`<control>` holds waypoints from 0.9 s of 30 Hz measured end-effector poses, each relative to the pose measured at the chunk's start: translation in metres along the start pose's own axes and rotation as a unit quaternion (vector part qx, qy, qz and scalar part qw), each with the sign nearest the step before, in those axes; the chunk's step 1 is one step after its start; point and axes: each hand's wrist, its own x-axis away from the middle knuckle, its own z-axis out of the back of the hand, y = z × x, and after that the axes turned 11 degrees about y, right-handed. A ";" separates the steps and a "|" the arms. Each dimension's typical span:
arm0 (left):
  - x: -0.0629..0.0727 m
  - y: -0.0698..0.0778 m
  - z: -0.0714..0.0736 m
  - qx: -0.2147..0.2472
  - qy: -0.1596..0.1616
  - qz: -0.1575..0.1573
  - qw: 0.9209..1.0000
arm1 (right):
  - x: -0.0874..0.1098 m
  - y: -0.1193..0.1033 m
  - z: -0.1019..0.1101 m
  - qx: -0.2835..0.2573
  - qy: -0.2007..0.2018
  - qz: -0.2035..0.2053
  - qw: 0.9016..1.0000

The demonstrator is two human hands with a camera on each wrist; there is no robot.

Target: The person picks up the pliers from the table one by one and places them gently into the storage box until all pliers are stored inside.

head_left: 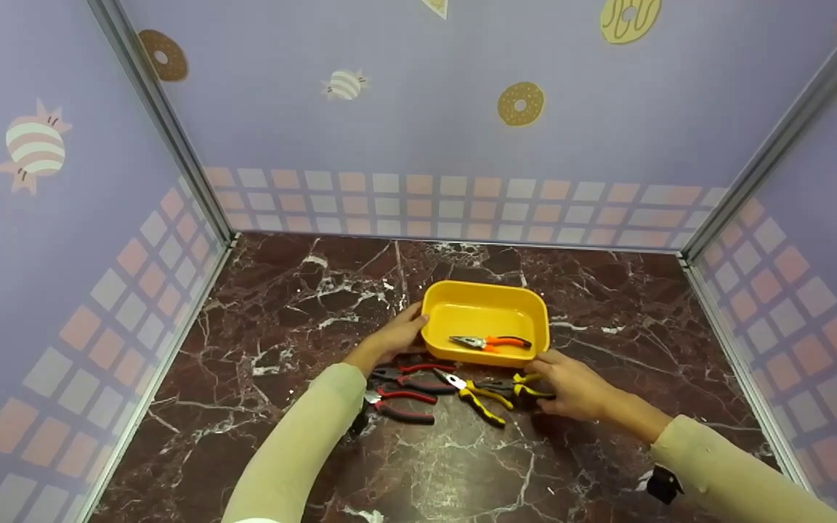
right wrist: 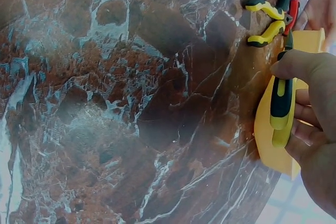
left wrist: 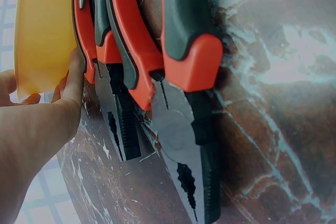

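Observation:
A yellow plastic box (head_left: 487, 292) stands on the dark marbled surface, with needle-nose pliers (head_left: 506, 341) with orange and black handles lying inside. My left hand (head_left: 397, 335) grips the box's left end, thumb at the rim and fingers outside. At the near right corner, my right hand (head_left: 575, 385) holds pliers with yellow and black handles (right wrist: 281, 100), thumb across them and fingers beside the box wall. In front of the box lie other yellow-and-black pliers (head_left: 480, 399), their jaws partly spread. Combination pliers with red and black handles (left wrist: 176, 116) lie below my left hand.
More red-handled pliers (left wrist: 113, 87) lie alongside, close to the box's near side. Purple patterned walls (head_left: 418, 131) enclose the marbled surface (head_left: 280, 305) at the back, left and right, with metal strips (head_left: 164, 414) along the edges.

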 end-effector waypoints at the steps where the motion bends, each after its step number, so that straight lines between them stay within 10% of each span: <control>1: 0.000 0.000 0.000 0.000 -0.001 0.000 1.000 | 0.000 -0.001 0.001 0.003 0.002 0.004 1.000; 27: 0.000 0.000 -0.001 0.006 -0.004 -0.004 1.000 | -0.019 -0.011 0.012 0.007 0.037 0.005 0.999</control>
